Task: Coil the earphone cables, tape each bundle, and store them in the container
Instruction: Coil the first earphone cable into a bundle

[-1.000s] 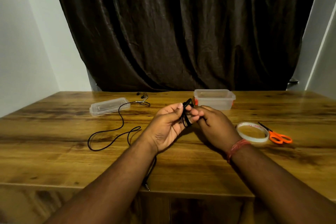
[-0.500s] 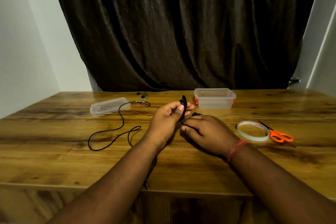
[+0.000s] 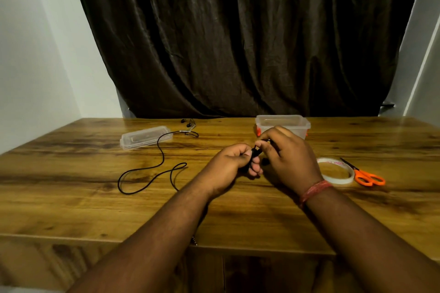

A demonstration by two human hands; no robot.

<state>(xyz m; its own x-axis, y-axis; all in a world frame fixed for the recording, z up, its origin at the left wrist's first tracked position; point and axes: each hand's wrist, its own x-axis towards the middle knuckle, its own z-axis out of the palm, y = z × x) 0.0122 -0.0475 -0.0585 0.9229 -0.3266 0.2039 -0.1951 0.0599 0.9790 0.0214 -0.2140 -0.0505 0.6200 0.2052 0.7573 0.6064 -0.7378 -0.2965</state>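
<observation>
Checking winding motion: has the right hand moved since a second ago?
Yes. The right hand went down toward the near table edge, then rose toward the clear container, now overlapping its front wall.

Glossy wood-grain table (image 3: 71, 185)

dark curtain (image 3: 238, 43), wooden table (image 3: 71, 197), white walls (image 3: 35, 54).

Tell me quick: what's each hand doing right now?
Left hand: fingers curled, gripping the black earphone cable bundle.
Right hand: fingers pinching the same bundle from the other side.
</observation>
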